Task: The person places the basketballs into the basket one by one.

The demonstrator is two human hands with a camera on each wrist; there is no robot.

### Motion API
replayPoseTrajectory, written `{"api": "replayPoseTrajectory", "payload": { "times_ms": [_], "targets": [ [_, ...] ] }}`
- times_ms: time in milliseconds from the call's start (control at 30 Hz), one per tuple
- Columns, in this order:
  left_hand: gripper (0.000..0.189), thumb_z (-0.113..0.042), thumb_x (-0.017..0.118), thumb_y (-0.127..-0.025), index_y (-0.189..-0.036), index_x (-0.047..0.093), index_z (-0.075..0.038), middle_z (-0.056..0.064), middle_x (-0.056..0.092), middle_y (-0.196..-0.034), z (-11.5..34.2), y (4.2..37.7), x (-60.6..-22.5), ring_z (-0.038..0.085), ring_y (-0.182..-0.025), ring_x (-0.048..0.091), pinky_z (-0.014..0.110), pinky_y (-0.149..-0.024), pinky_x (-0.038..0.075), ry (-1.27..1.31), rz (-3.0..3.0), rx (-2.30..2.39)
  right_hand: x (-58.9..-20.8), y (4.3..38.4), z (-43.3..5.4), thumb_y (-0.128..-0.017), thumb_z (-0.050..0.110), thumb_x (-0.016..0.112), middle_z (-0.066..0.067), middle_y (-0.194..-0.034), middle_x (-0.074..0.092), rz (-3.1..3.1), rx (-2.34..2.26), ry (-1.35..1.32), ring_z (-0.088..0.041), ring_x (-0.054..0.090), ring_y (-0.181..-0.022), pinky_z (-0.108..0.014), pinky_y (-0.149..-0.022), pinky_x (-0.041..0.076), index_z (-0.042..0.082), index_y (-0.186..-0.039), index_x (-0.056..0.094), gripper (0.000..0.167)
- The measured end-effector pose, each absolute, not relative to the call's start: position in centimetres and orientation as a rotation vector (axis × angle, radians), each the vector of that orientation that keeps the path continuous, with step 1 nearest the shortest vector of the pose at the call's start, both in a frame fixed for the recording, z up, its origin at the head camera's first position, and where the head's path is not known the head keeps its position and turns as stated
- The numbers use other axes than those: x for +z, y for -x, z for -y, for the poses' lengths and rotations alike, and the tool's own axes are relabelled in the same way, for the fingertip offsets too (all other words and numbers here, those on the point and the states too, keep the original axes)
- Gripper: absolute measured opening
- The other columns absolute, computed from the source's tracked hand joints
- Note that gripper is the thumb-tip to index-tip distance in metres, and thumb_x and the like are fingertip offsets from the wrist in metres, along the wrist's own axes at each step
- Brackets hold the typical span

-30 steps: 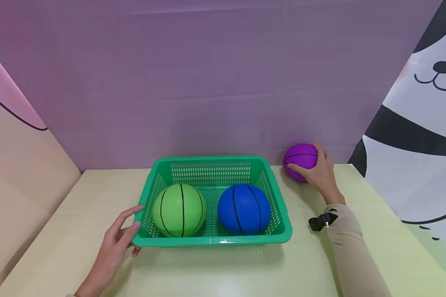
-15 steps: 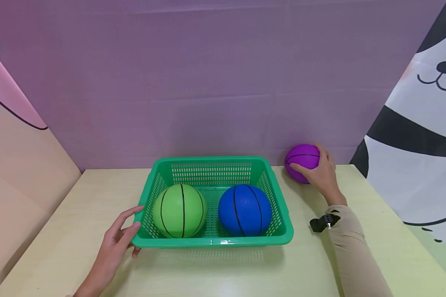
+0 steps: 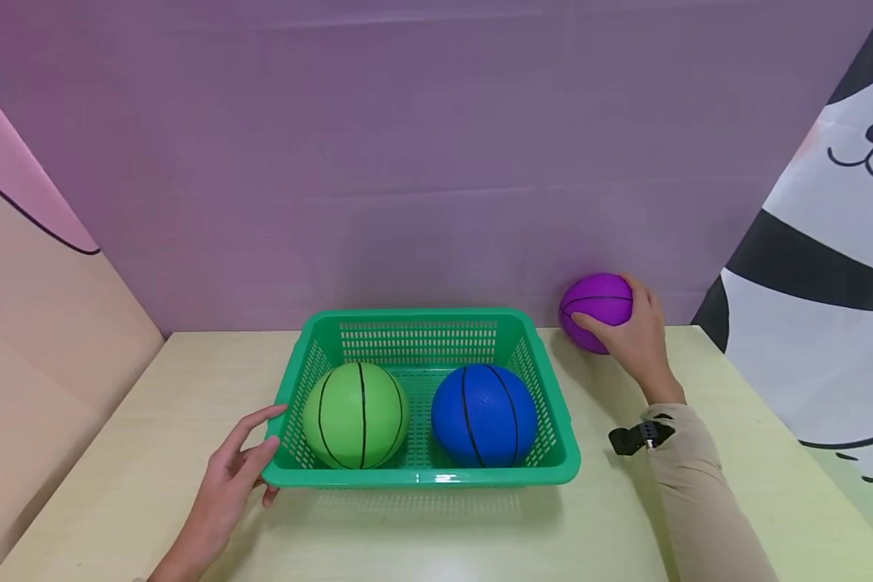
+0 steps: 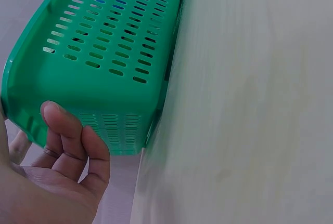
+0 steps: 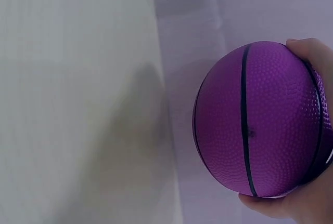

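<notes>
A green plastic basket stands on the table with a light green ball in its left half and a blue ball in its right half. My left hand pinches the basket's left rim between thumb and fingers. In the left wrist view, several curled fingers lie below the rim, outside the wall. At the back right, my right hand grips a small purple ball marked with black lines, like a mini basketball. Thumb and fingers span opposite sides of the purple ball in the right wrist view.
A purple cloth backdrop rises behind the table's back edge. Panda-printed panel stands at the right, a peach-and-pink one at the left. The pale wooden tabletop extends in front of the basket.
The purple ball has risen slightly in my right hand over the last half second. My left hand keeps its place on the basket rim; the whole view has shifted a little.
</notes>
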State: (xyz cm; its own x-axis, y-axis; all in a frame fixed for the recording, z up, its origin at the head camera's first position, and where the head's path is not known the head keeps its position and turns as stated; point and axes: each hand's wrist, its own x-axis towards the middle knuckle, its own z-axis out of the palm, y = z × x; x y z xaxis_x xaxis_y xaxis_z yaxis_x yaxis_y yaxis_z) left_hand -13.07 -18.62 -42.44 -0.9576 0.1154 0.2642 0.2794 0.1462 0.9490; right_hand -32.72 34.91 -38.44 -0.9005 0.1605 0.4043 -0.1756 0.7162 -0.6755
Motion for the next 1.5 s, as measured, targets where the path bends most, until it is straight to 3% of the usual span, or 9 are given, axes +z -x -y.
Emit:
{"api": "replayPoseTrajectory", "payload": {
  "times_ms": [767,1500],
  "targets": [
    [0.042,-0.012,0.043,-0.108,-0.150,0.039,-0.008,0.012,0.058,-0.064,18.4,13.2,-42.5,0.024,-0.051,0.050,0.035,-0.048,0.046,0.464,2.233,-1.961,-35.2,31.3,-31.6,-0.076,0.051,0.083,-0.018,-0.150,0.034,2.433,0.993,-0.207,-0.047,0.041,-0.128,-0.070,-0.089,0.046,0.024,-0.155,0.030,0.099],
    [0.041,-0.016,0.045,-0.108,-0.149,0.041,-0.013,0.013,0.060,-0.064,18.4,12.9,-42.3,0.025,-0.053,0.053,0.035,-0.051,0.048,0.390,2.272,-1.935,-32.4,29.0,-30.5,-0.074,0.039,0.088,-0.014,-0.146,0.040,2.327,0.952,-0.332,-0.043,0.046,-0.125,-0.069,-0.088,0.047,0.027,-0.153,0.037,0.095]
  ]
}}
